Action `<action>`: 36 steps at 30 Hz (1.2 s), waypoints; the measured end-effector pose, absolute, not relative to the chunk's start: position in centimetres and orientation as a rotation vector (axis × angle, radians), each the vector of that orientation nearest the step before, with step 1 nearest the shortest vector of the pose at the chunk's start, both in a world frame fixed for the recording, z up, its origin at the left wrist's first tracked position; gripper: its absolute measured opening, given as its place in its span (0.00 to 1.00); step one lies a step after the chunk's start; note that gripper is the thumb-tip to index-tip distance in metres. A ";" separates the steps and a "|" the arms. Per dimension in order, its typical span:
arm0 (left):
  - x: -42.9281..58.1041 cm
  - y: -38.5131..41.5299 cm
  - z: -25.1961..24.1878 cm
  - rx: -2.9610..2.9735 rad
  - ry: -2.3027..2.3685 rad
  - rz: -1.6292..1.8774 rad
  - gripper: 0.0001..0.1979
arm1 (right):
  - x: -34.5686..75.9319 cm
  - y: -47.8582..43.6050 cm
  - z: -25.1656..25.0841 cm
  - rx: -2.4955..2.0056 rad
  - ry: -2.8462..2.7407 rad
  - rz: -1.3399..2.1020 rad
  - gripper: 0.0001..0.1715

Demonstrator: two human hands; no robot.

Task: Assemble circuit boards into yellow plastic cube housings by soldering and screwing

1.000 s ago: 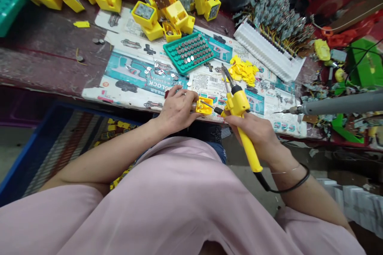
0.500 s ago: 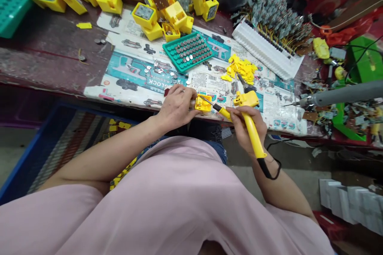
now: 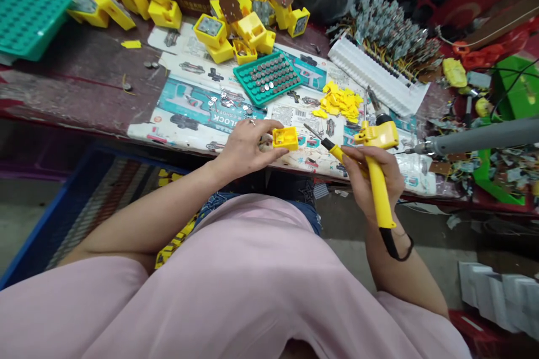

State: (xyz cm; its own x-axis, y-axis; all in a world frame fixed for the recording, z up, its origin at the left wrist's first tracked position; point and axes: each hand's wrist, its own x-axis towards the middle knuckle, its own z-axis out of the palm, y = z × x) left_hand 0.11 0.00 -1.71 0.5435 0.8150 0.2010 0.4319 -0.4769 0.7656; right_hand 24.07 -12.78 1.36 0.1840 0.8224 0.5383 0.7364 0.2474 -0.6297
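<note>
My left hand (image 3: pixel 248 148) is closed on a small yellow plastic housing (image 3: pixel 286 139), pinched between thumb and fingers, its open side showing. My right hand (image 3: pixel 377 179) is wrapped round a yellow soldering gun (image 3: pixel 380 190) with a black cord end and a metal barrel pointing away from me. Between the thumb and fingers of that same hand is a slim tool (image 3: pixel 334 148) with a yellow handle, black collar and pointed metal tip. Its tip is a short way right of the housing, not touching it. Beyond the hands stands a green tray (image 3: pixel 255 98) filled with round button cells.
Loose yellow pieces (image 3: pixel 341 102) lie near the soldering gun. A white ribbed holder (image 3: pixel 374 76) carries many wired parts. Yellow housings (image 3: pixel 252 28) are heaped at the back. A grey electric screwdriver (image 3: pixel 475 137) reaches in from the right. Another green tray (image 3: pixel 33 17) is far left.
My right hand has moved right with both tools, drawing the slim tool's tip out of the yellow housing. My left hand still holds the housing, which is now tilted differently.
</note>
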 end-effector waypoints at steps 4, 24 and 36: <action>0.3 0.6 -0.3 1.465 0.895 0.822 0.33 | 23.1 -12.7 1.7 -1.403 -1.512 0.170 0.25; 0.3 -0.4 0.0 0.697 0.684 0.795 0.32 | 19.6 -11.3 2.1 -1.376 -1.431 0.309 0.16; -2.4 0.7 -3.7 1.664 1.155 1.273 0.35 | 15.6 -8.0 -0.1 -1.270 -1.617 0.034 0.07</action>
State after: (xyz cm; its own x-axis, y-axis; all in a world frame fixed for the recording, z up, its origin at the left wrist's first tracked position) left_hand -2.42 0.75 -3.74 0.1061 0.9441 0.3120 0.2190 -0.3283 0.9189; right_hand 15.56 -7.99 -0.10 0.0928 0.7272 0.6801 0.6977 0.4399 -0.5655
